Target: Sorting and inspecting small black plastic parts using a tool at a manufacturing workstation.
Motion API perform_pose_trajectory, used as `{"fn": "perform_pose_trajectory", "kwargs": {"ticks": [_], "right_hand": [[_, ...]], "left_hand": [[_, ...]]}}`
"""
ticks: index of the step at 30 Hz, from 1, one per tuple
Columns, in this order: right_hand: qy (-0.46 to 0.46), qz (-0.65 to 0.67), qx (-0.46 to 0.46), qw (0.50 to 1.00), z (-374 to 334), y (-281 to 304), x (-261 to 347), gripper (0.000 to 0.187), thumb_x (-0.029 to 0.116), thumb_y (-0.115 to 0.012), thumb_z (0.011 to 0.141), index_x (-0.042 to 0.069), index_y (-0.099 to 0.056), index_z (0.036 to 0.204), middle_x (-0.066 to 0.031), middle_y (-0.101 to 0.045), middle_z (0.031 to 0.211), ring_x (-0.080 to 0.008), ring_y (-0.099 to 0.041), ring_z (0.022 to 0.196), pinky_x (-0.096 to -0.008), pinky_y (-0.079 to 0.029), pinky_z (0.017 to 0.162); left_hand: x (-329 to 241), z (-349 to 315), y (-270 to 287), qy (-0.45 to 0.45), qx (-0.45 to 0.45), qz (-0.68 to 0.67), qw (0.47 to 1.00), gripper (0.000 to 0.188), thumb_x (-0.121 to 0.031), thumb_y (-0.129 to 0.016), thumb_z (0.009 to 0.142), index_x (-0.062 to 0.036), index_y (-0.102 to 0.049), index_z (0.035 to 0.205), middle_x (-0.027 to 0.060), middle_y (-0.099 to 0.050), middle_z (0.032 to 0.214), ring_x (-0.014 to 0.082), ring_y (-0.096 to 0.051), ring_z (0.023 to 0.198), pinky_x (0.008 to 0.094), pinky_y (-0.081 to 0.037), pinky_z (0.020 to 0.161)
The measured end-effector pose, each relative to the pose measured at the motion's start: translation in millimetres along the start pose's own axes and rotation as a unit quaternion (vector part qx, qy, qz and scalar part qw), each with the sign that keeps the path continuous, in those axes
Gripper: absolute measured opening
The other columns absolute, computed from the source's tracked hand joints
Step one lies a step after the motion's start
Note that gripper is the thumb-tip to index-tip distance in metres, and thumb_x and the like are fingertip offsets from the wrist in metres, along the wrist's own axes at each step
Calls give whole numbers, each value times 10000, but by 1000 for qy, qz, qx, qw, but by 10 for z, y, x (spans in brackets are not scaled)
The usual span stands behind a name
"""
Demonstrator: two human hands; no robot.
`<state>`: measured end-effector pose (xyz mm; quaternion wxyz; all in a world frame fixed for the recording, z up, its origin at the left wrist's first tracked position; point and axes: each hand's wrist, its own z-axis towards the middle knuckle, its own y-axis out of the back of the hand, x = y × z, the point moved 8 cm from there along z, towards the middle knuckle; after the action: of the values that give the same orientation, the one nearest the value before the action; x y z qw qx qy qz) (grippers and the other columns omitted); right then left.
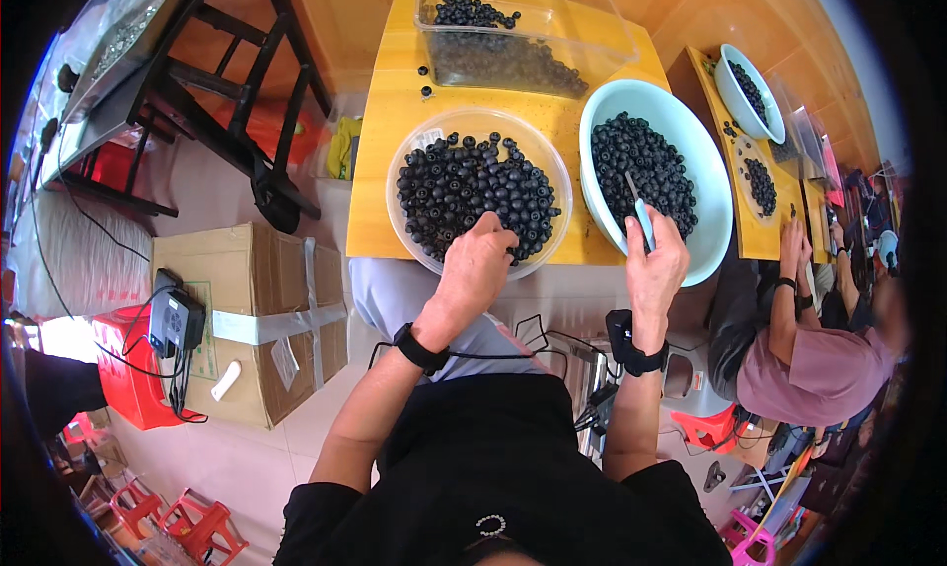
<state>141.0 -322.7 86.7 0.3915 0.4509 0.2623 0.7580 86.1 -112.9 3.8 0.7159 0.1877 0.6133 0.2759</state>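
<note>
In front of me on a yellow table stands a round clear tub (564, 176) heaped with black round beads (472, 186), some with holes showing. My left hand (480, 260) is at the tub's near side, its fingers curled together down among the beads; whatever they pinch is hidden. Beside it, a pale blue basin (712, 221) holds more black beads (646, 156). Over the basin's near left part, my right hand (658, 265) grips a small knife (645, 223) by its light blue handle. The thin metal blade points up and away from me, over the beads.
A clear rectangular bin (513, 18) with black beads stands at the table's (380, 171) far side. Loose beads (425, 90) lie near it. At left are a taped cardboard box (247, 339) and a black stool (237, 102). A person (819, 369) sits at right by another table.
</note>
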Motion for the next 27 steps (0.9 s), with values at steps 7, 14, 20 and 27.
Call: {"fn": "perform_pose_trajectory", "kwargs": {"ticks": [7, 14, 20, 27], "right_hand": [[5, -12, -14, 1000, -8, -7, -21, 169, 122, -686, 805, 60, -666, 961, -110, -656, 840, -291, -639, 718, -372, -481, 636], [15, -22, -16, 1000, -16, 3, 11, 151, 120, -691, 796, 66, -659, 933, -106, -645, 809, -301, -629, 695, -382, -480, 618], [22, -34, -13, 999, -36, -18, 28, 154, 117, -686, 798, 65, -658, 940, -106, -640, 806, -309, -628, 696, -391, -477, 620], [45, -45, -25, 998, -45, 12, 51, 144, 112, -681, 804, 69, -657, 939, -105, -635, 811, -308, -628, 698, -394, -477, 615]], "left_hand": [[-26, 36, -74, -28, 49, 10, 998, 132, 36, -578, 713, -15, -574, 835, 146, -545, 855, 369, -572, 782, 443, -471, 695], [-109, 23, -44, -66, 81, 47, 993, 174, 37, -561, 732, -23, -588, 893, 170, -542, 867, 377, -573, 815, 451, -467, 706], [-53, -6, -33, -63, 65, 54, 994, 173, 35, -563, 769, -28, -606, 924, 173, -531, 856, 384, -571, 812, 451, -469, 709], [46, 3, 121, -43, 48, -89, 994, 163, 7, -573, 807, -17, -650, 949, 160, -549, 860, 332, -566, 803, 395, -458, 741]]}}
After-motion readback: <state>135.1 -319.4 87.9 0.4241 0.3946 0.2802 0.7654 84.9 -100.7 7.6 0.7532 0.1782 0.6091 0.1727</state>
